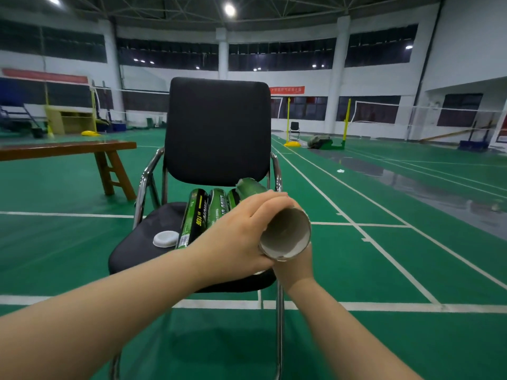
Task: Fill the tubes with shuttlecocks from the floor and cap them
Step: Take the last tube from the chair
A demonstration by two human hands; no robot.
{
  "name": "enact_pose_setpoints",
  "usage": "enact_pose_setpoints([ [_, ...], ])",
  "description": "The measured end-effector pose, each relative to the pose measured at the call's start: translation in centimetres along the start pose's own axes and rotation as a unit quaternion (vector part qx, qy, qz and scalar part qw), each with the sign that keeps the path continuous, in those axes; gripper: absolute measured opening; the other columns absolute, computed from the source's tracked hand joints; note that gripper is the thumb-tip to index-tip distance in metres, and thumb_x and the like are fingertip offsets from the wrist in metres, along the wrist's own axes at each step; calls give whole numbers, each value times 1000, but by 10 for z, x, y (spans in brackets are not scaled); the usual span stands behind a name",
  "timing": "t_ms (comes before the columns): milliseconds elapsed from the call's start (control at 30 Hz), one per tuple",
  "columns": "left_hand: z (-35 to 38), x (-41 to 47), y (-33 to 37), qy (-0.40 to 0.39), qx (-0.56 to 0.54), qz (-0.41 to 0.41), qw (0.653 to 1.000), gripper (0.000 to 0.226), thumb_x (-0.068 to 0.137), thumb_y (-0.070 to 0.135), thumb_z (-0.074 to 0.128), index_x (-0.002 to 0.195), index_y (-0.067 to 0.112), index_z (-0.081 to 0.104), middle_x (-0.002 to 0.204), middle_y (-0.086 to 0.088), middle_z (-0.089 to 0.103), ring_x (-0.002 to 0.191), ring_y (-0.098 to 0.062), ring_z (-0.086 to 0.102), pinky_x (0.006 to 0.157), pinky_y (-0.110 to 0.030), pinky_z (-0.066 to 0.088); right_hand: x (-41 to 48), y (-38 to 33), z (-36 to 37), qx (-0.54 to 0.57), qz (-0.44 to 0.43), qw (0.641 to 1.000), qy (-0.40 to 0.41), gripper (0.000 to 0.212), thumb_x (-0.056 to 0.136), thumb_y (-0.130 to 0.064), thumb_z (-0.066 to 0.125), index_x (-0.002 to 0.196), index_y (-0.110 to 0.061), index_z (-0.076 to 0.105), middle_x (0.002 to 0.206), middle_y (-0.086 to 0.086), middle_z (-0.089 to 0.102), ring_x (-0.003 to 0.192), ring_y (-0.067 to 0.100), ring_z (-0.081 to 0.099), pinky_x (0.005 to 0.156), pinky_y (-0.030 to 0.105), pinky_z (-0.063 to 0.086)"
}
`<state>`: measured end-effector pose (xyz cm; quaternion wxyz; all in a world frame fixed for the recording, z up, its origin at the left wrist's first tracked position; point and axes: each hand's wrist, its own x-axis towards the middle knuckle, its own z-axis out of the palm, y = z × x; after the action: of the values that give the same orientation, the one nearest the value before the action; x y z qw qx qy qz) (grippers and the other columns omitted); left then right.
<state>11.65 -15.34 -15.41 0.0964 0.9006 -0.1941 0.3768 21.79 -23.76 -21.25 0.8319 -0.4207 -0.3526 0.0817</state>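
Chair (219, 133) holding tubes (195, 215) stands on green court floor (68, 256).

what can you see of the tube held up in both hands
The tube is a cardboard cylinder, green outside and pale grey inside. Its near end is open, uncapped, facing the camera; nothing shows inside. It is tilted above the chair seat, far end towards the backrest. The left hand wraps over it; the right hand holds it from below near the rim.

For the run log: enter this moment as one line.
left grip: wraps open shuttlecock tube | right grip: holds it from below | chair seat: three more tubes, white cap | capping: not yet
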Motion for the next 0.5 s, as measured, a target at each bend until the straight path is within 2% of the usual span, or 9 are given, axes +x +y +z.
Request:
enact_pose_setpoints([
  [67,-29,-8,11,-5,4,-36,999,76,69,27,73,131,28,31,135,4,44,127,-9,37,107,-15,28,-5,-12,24,37,10,999,-30,34,80,-35,68,105,-16,56,95,-5,68,94,8,62,84,24,48],
  [100,-44,-13,16,0,8,-53,999,78,68,29,73,132,30,29,134,7,43,126,-7,37,106,-16,30,-9,-18,39,46,0,998,-49,19,89,-21,57,106,-16,55,96,-6,67,93,4,62,83,21,48],
  [167,-71,-25,25,17,12,-88,996,84,66,29,76,133,37,26,130,17,40,124,-2,37,103,-15,35,-19,-23,66,36,-10,996,-85,23,96,-2,39,110,-16,52,97,-6,66,91,0,63,81,17,49],
  [233,-98,-37,32,26,24,-109,993,88,64,30,78,132,41,24,126,25,36,120,4,36,98,-12,34,-33,-32,98,28,9,993,-110,26,91,-23,56,114,-16,47,99,-2,61,89,-3,63,78,14,51],
  [267,-109,-43,35,26,37,-115,992,87,62,33,76,132,43,24,123,30,35,117,8,35,96,-9,32,-37,-29,108,57,25,988,-142,46,77,-34,72,112,-17,46,101,-1,57,90,-5,61,78,11,49],
  [300,-120,-50,38,24,49,-123,991,86,61,36,74,131,45,23,120,35,33,115,12,35,95,-7,31,-40,-26,120,122,72,977,-160,52,67,-30,81,107,-21,47,100,-3,55,88,-10,58,78,9,47],
  [367,-139,-67,41,23,66,-148,986,86,59,40,71,130,47,23,118,37,33,112,12,36,93,-7,31,-53,-21,146,171,139,958,-182,35,75,-11,74,98,-27,53,94,-7,61,82,-14,59,77,8,48],
  [400,-146,-77,42,26,75,-158,984,85,59,42,70,130,47,24,118,36,34,111,10,36,93,-9,31,-59,-15,158,180,145,956,-180,28,77,-15,69,100,-23,56,92,-5,67,86,-6,62,79,13,51],
  [500,-163,-114,42,21,88,-196,976,82,57,52,61,130,48,25,118,39,33,112,9,37,94,-10,32,-85,3,190,206,147,948,-190,49,70,-35,78,110,-15,57,100,-2,69,100,15,62,86,27,52],
])
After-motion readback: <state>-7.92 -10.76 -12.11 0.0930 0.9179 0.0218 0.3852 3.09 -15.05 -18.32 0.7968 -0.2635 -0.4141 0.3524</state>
